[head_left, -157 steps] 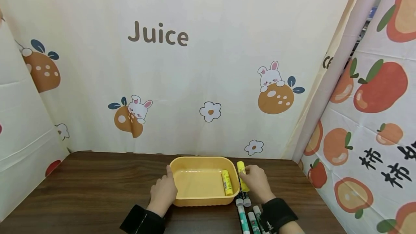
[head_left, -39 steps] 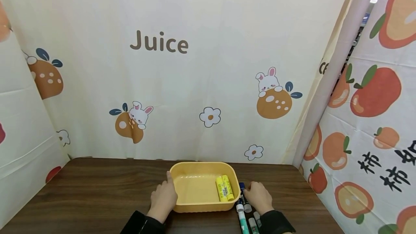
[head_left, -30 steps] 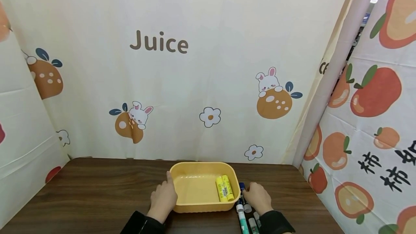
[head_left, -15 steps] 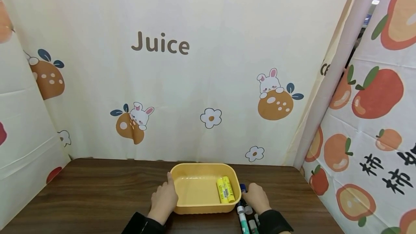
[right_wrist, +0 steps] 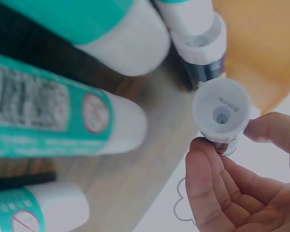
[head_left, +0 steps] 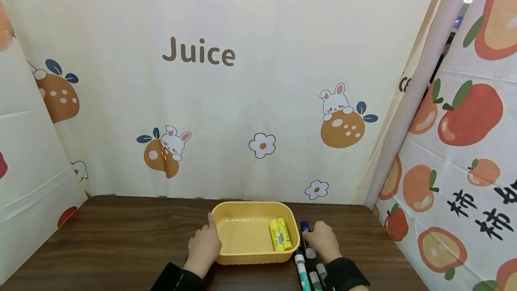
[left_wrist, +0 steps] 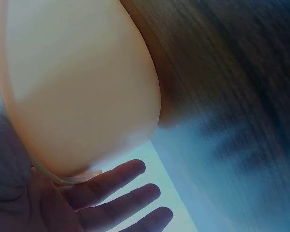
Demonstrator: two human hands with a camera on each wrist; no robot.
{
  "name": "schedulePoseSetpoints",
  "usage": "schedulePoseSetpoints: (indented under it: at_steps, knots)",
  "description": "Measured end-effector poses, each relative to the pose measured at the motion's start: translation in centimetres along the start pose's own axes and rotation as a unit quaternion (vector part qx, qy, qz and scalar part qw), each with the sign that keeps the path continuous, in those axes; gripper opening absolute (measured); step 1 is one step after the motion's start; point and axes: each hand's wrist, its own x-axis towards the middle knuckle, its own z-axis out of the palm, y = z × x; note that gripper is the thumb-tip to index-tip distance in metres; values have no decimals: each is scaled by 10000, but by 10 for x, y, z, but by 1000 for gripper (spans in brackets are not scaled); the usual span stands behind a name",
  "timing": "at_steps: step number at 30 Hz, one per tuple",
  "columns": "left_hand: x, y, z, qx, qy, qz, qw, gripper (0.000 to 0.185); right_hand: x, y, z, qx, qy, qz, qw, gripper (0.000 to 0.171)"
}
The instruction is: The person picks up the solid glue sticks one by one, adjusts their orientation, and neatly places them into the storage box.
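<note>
A dark wood-grain table [head_left: 121, 241] is bounded at the back and sides by cream printed curtains [head_left: 250, 84] bearing the word "Juice". Near the front edge of the table a shallow rectangular yellow plastic tray [head_left: 226, 265] is set, and two yellow glue sticks [head_left: 280, 235] lie side by side against its right wall. The tray's left rim is steadied by the left hand [head_left: 203, 248], whose fingers are seen stretched out straight and relaxed below the tray in the left wrist view. Just right of the tray a row of teal-and-white glue sticks [head_left: 308, 277] lies on the table. One dark blue glue stick with a white end cap [right_wrist: 221, 118] is pinched between the thumb and fingers of the right hand [head_left: 323, 242] and is held just beside the tray's right wall, apparently lifted clear of the row. The step in hand is judged to be the transfer of this stick; a short carry leftward over the rim and a release beside the yellow pair would be called for.
</note>
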Motion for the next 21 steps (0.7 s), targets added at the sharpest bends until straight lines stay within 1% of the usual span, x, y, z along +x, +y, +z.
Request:
schedulePoseSetpoints:
  at_steps: [2, 6, 9, 12, 15, 21]
  knots:
    - [0, 0, 0, -1, -11, -1, 10000, 61, 1, -2, -2, 40, 60, -39, 10000, 31]
    - [0, 1, -1, -6, -19, 7, 10000, 61, 1, -8, -8, 81, 218, -266, 9994, 42]
    - [-1, 1, -2, 2, 14, 27, 10000, 60, 0, -14, -12, 166, 281, -369, 9988, 41]
    - [-1, 1, -3, 11, 38, 23, 10000, 60, -2, -20, -15, 250, 239, -439, 9984, 42]
    - [-1, 1, -2, 5, 18, -2, 10000, 60, -5, -26, -16, 281, 172, -508, 9982, 43]
    - [-1, 1, -1, -16, -74, -48, 10000, 60, -9, -37, -17, 356, 182, -574, 9976, 44]
